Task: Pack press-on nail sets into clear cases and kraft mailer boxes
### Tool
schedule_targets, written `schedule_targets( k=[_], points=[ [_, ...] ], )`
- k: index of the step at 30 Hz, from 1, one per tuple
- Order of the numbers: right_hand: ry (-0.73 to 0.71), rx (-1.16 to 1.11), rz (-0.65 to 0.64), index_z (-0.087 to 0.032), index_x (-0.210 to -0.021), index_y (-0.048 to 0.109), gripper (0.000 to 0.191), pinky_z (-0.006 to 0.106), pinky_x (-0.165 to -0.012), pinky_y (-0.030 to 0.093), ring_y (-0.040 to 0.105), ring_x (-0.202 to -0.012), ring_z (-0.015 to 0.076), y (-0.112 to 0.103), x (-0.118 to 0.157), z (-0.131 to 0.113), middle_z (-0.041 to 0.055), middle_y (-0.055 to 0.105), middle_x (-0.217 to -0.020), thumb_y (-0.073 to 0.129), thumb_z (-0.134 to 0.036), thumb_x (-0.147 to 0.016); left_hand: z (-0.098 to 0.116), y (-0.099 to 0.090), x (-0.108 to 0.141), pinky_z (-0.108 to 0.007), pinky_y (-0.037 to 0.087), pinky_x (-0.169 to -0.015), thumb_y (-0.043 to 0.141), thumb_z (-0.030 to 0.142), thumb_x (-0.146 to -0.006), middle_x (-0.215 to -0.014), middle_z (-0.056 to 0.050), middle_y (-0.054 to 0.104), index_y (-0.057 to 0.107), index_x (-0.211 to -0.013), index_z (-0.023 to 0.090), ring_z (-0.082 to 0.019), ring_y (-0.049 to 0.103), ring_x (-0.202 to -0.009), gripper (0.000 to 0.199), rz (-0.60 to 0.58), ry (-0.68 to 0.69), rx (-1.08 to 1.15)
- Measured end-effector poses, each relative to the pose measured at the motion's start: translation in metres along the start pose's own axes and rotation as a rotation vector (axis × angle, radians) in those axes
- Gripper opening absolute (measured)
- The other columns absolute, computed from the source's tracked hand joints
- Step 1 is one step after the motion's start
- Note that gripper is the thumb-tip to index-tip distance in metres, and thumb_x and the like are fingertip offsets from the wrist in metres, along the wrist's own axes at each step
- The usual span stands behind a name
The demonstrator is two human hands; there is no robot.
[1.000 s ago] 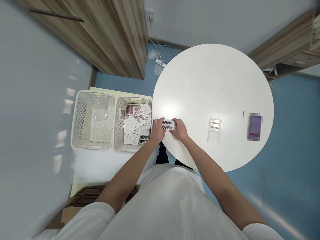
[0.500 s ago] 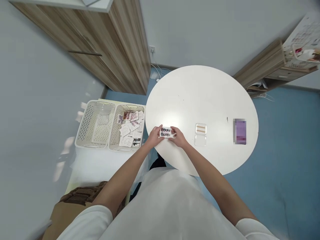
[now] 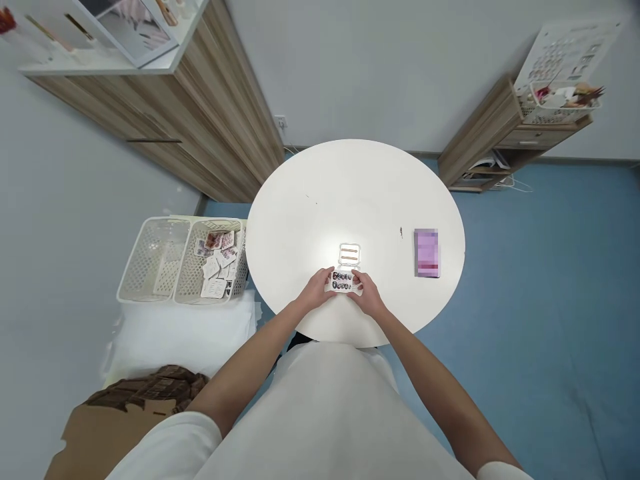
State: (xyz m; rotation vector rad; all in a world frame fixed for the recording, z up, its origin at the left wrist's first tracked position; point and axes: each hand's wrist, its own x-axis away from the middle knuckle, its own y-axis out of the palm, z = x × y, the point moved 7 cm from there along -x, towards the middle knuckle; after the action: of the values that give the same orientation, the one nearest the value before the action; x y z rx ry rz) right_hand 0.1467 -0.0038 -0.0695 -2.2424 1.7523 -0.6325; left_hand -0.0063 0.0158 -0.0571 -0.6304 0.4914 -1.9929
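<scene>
Both hands hold a small white card with two rows of dark, patterned nail tips (image 3: 342,281) over the near part of the round white table (image 3: 360,180). My left hand (image 3: 318,288) grips its left end, fingers closed on the edge. At the right end, my right hand (image 3: 367,292) pinches the card between thumb and fingers. Just beyond the card lies an open clear plastic case (image 3: 349,254) with two thin brown sticks in its far half; the card and hands partly cover its near half.
A blurred purple item (image 3: 427,253) lies on the table's right side. Left of the table stand two white baskets, one with loose cards (image 3: 215,288), the other (image 3: 150,263) with clear plastic. Wooden cabinets (image 3: 225,100) and a shelf unit (image 3: 480,133) stand behind.
The view has shifted, so the table appears further left. Both hands have carried the card rightward along the table, from beside the clear case to over its near part.
</scene>
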Motion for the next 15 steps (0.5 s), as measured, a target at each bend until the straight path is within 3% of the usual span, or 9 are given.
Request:
schedule_targets(
  k=[6, 15],
  points=[
    [0.027, 0.159, -0.028, -0.026, -0.120, 0.039, 0.059, 0.045, -0.091, 0.037, 0.038, -0.111, 0.0265, -0.014, -0.001, 0.018, 0.0069, 0.043, -0.113, 0.061, -0.027, -0.066, 0.007, 0.014, -0.010, -0.039, 0.041, -0.084, 0.069, 0.027, -0.063, -0.103, -0.008, 0.047, 0.040, -0.123, 0.021, -0.024, 0.044, -0.098, 0.067, -0.003, -0.011, -0.157],
    [0.100, 0.201, -0.040, -0.024, -0.120, 0.039, 0.059, 0.044, -0.091, 0.035, 0.039, -0.109, 0.0266, -0.011, -0.021, 0.029, 0.0075, 0.043, -0.115, 0.060, -0.023, -0.064, -0.010, 0.023, -0.032, -0.039, 0.039, -0.088, 0.067, 0.017, -0.063, -0.112, -0.008, 0.040, 0.035, -0.127, 0.024, -0.024, 0.043, -0.105, 0.072, -0.029, -0.062, -0.144]
  ],
)
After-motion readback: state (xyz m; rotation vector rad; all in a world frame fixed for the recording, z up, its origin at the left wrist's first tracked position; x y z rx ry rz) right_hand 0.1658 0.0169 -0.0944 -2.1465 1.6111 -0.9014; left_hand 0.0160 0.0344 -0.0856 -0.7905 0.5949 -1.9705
